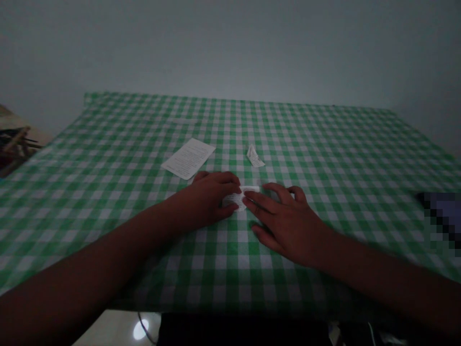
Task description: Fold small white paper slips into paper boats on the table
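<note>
A small printed piece of paper (246,189), folded, lies on the tablecloth between my two hands. My left hand (216,197) rests on its left part, thumb at the near side and fingers at the far side, holding it against the table. Fingers spread, my right hand (284,216) lies over the right side of the paper and touches it with its fingertips; nothing is gripped in it. Both hands hide much of the paper. Beyond them sits a folded paper shape (254,157) with printing on it. A flat printed sheet (189,158) lies just past my left hand.
A green and white checked tablecloth (324,144) covers the table, which reaches back to a pale wall (230,48). At the right edge is a dark, partly pixelated object (444,216). Wooden furniture (16,146) stands off the table's left side.
</note>
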Demonstrator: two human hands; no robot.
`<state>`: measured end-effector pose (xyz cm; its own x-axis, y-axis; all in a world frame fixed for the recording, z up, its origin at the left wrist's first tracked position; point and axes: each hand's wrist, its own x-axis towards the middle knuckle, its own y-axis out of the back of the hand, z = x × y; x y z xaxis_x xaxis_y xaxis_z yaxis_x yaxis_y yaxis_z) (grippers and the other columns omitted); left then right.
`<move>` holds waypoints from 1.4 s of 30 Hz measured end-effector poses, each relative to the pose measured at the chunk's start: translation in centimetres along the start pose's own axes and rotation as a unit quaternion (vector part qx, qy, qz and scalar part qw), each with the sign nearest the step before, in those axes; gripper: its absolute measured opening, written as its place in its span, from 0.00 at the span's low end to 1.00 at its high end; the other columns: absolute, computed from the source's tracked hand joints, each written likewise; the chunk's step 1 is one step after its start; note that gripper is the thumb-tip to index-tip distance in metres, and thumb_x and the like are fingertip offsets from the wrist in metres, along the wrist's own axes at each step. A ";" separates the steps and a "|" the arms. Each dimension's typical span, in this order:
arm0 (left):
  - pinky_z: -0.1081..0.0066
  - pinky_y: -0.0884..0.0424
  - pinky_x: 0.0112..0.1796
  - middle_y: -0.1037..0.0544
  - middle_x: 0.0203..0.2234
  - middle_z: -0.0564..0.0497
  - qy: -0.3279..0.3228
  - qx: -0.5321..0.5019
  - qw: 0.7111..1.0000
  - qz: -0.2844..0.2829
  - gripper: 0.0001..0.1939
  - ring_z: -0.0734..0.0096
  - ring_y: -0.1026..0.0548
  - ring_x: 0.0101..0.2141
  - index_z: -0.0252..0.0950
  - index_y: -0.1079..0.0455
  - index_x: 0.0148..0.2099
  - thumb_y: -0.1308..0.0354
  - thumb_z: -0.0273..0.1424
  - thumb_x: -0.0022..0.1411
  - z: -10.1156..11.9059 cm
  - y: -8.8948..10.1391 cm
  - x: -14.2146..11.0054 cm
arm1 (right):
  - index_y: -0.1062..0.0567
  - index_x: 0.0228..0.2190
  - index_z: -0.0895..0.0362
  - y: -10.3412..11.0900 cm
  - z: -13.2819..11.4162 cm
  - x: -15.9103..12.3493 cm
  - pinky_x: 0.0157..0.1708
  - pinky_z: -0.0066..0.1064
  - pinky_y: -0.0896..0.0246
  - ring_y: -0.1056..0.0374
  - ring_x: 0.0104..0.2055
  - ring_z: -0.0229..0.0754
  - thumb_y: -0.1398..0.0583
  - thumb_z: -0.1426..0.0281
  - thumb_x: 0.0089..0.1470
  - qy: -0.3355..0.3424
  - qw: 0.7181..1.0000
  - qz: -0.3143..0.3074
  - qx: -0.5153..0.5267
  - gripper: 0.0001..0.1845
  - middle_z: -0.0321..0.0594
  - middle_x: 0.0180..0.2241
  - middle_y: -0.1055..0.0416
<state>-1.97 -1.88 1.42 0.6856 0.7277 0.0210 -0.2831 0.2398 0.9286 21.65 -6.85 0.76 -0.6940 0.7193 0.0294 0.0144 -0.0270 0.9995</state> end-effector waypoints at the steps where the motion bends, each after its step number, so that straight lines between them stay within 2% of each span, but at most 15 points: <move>1: 0.54 0.41 0.55 0.27 0.55 0.47 0.000 -0.001 1.000 0.000 0.16 0.58 0.30 0.56 0.39 0.28 0.54 0.43 0.36 0.65 0.0 0.1 0.0 | 0.38 0.64 0.55 0.0 0.0 0.0 0.51 0.60 0.52 0.50 0.63 0.64 0.51 0.60 0.67 0.000 1.000 0.001 -0.001 0.28 0.39 0.68 0.45; 6: 0.55 0.41 0.55 0.28 0.55 0.48 0.003 -0.008 1.000 0.004 0.17 0.57 0.30 0.55 0.40 0.29 0.54 0.42 0.37 0.64 0.4 0.2 -0.1 | 0.38 0.64 0.56 -0.2 0.3 0.0 0.50 0.60 0.50 0.50 0.63 0.63 0.51 0.61 0.66 0.016 1.000 0.009 -0.005 0.28 0.42 0.67 0.44; 10: 0.56 0.40 0.50 0.26 0.51 0.50 0.024 -0.017 0.999 0.018 0.13 0.60 0.28 0.51 0.40 0.27 0.49 0.45 0.38 0.67 0.9 -0.2 0.2 | 0.37 0.63 0.57 0.0 0.4 0.1 0.50 0.60 0.50 0.50 0.63 0.63 0.51 0.62 0.67 0.022 1.000 0.008 -0.002 0.27 0.43 0.67 0.44; 14: 0.56 0.41 0.48 0.25 0.49 0.49 0.045 -0.006 0.998 0.039 0.12 0.58 0.28 0.51 0.40 0.26 0.46 0.43 0.40 0.65 1.2 -0.8 0.4 | 0.36 0.62 0.56 0.0 0.4 0.1 0.50 0.59 0.50 0.50 0.63 0.64 0.50 0.62 0.66 0.024 1.000 0.008 0.005 0.26 0.44 0.67 0.43; 21: 0.57 0.42 0.48 0.25 0.48 0.51 0.047 0.004 0.998 0.051 0.10 0.58 0.28 0.50 0.41 0.27 0.44 0.40 0.38 0.62 1.4 -1.0 0.4 | 0.36 0.62 0.56 0.0 0.6 0.0 0.49 0.58 0.50 0.50 0.63 0.63 0.50 0.62 0.66 0.019 1.000 0.005 0.021 0.26 0.41 0.67 0.44; 29: 0.55 0.43 0.48 0.26 0.50 0.50 0.053 0.012 0.998 0.036 0.14 0.57 0.28 0.51 0.41 0.28 0.47 0.39 0.37 0.59 1.9 -0.6 0.2 | 0.37 0.63 0.55 -0.1 0.6 0.2 0.49 0.57 0.51 0.50 0.62 0.63 0.50 0.62 0.66 0.019 0.999 0.018 0.024 0.27 0.42 0.67 0.43; 35: 0.54 0.42 0.52 0.29 0.56 0.48 0.037 -0.007 0.999 -0.004 0.19 0.55 0.31 0.55 0.41 0.29 0.53 0.40 0.37 0.59 1.4 0.5 -0.2 | 0.36 0.63 0.55 -0.1 0.6 0.1 0.49 0.57 0.50 0.49 0.62 0.63 0.50 0.61 0.66 0.022 0.999 0.022 0.018 0.27 0.43 0.67 0.42; 42: 0.54 0.41 0.53 0.28 0.55 0.48 0.043 -0.018 0.999 0.006 0.15 0.56 0.30 0.56 0.41 0.28 0.52 0.43 0.37 0.64 1.0 0.2 -0.2 | 0.37 0.63 0.55 -0.3 0.6 0.1 0.50 0.58 0.50 0.49 0.62 0.64 0.50 0.61 0.66 0.021 0.999 0.025 0.017 0.27 0.43 0.67 0.43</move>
<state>-1.48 -2.64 1.96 0.6229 0.7823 -0.0016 -0.3153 0.2530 0.9147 22.04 -6.36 0.49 -0.7210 0.6884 0.0791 0.0738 -0.0372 0.9966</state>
